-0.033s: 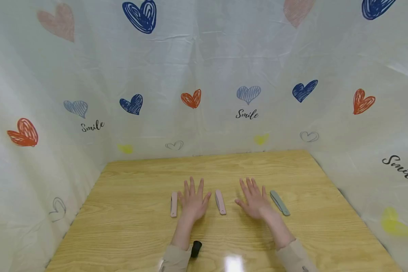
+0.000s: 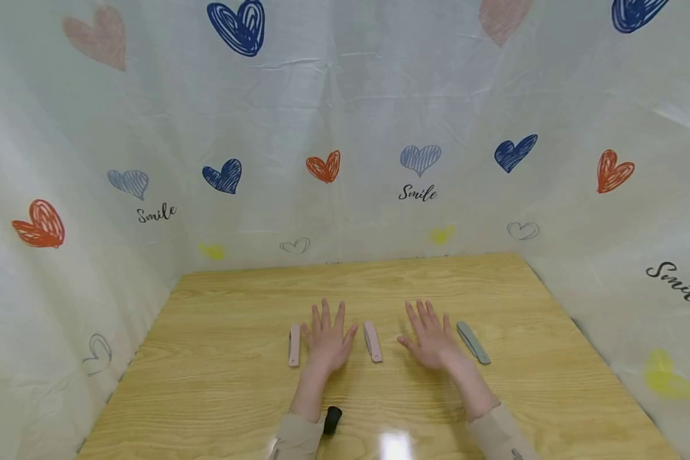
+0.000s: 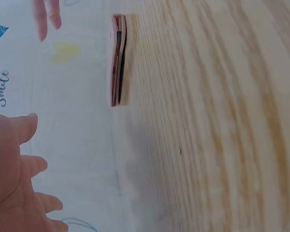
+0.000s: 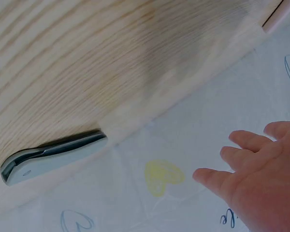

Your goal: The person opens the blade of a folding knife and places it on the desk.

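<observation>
My left hand (image 2: 326,348) is spread flat between two pink folding knives, touching neither. One pink folding knife (image 2: 294,345) lies just left of it. The other pink folding knife (image 2: 372,342) lies between my two hands; its slotted edge shows in the left wrist view, where the folding knife (image 3: 117,60) looks folded. My right hand (image 2: 431,342) has its fingers apart and holds nothing. A grey-green folding knife (image 2: 473,343) lies to its right; in the right wrist view this folding knife (image 4: 53,157) is folded, with a dark slot along its edge.
The wooden table (image 2: 207,370) carries all three knives. A white curtain (image 2: 368,115) printed with hearts hangs behind the table and along both sides. A black wrist device (image 2: 332,420) sits at my left sleeve.
</observation>
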`<state>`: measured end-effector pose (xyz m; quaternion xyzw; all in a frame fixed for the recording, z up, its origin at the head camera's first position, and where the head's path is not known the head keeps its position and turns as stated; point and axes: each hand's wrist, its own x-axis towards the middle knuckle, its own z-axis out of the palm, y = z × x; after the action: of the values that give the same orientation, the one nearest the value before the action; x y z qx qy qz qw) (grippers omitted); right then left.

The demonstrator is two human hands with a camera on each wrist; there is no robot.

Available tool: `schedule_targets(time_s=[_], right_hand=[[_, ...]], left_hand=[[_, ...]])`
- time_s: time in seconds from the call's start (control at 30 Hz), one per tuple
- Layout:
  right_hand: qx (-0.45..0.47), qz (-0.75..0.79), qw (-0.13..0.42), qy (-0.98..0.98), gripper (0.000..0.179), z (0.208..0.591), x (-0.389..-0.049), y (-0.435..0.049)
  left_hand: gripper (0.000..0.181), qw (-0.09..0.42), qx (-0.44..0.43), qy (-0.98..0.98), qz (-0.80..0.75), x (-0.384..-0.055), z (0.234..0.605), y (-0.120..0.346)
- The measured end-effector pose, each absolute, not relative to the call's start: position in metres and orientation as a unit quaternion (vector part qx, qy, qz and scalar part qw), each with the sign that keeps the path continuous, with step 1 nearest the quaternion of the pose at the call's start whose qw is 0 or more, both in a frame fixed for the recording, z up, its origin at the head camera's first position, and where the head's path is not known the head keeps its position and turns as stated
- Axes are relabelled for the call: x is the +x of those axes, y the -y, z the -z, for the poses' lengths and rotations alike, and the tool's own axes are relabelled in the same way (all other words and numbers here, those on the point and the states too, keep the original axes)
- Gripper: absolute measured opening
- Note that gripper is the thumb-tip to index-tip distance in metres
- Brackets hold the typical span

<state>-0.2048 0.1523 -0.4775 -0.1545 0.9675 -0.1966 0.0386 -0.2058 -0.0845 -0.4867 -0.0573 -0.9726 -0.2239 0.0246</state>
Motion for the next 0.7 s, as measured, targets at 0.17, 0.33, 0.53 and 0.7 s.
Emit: schedule_targets(time_s=[0.17,0.33,0.53,0.7], right_hand=[[-0.151,0.198,0.033,-0.968,0.075,0.478,-0.203,-0.151],[-0.148,0.210,0.027,-0.966,0.075,0.479,-0.201,-0.149],[-0.139,0.228,0.031,-0.963,0.076,0.480,-0.201,-0.145],[-0.118,0.278,0.035,-0.953,0.074,0.480,-0.203,-0.139]], left_hand=[[0.062,0.019,-0.058,0.971,0.230,-0.205,0.489,0.086],[0.062,0.018,-0.058,0.970,0.236,-0.207,0.491,0.086],[0.061,0.019,-0.067,0.964,0.257,-0.206,0.491,0.085],[0.056,0.033,-0.069,0.953,0.292,-0.204,0.489,0.083]])
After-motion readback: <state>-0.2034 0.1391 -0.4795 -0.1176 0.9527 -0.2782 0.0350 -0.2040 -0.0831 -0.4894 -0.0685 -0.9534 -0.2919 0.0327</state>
